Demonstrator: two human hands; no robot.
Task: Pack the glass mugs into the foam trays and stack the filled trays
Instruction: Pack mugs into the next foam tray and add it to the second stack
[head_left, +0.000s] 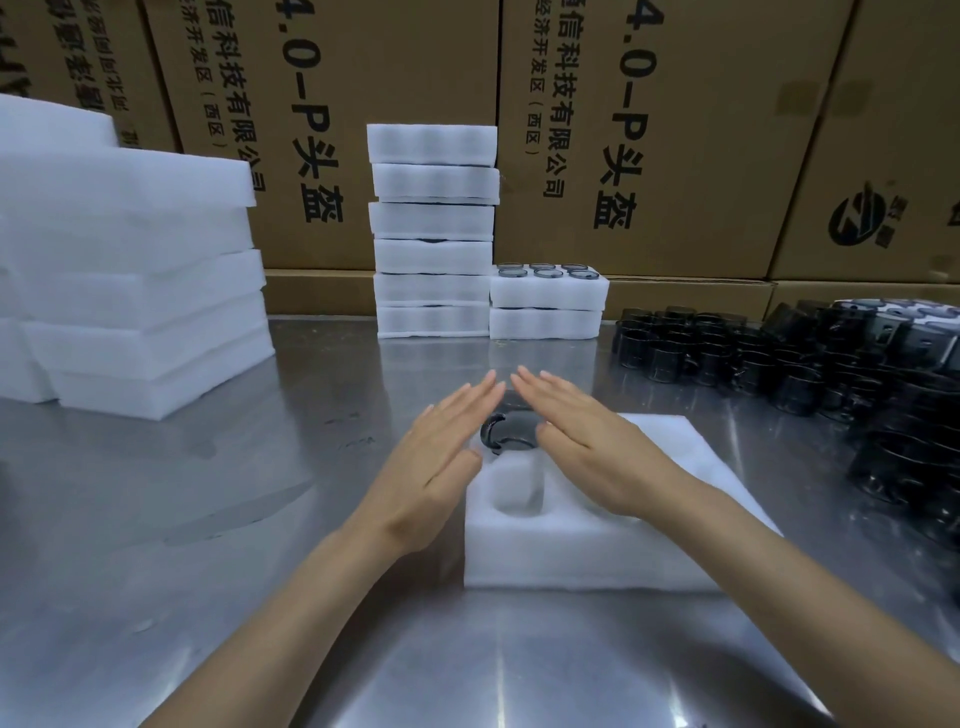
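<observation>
1. Steel table (156, 519), cardboard boxes (363, 104) behind.
2. Foam tray (597, 551) front-centre; one mug (506, 431) seated in far pocket.
3. Left hand (441, 452), right hand (587, 441): flat, fingers straight, over mug, gripping nothing.
4. I'd judge mug fragile, slick; take by handle. Tray light, soft; lift by sides.

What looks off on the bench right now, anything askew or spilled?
Nothing spilled or broken shows. The tall stack of filled trays is slightly uneven, with layers offset sideways. The front foam tray has one glass mug seated and an empty pocket beside it, under the open left hand and right hand.
</observation>
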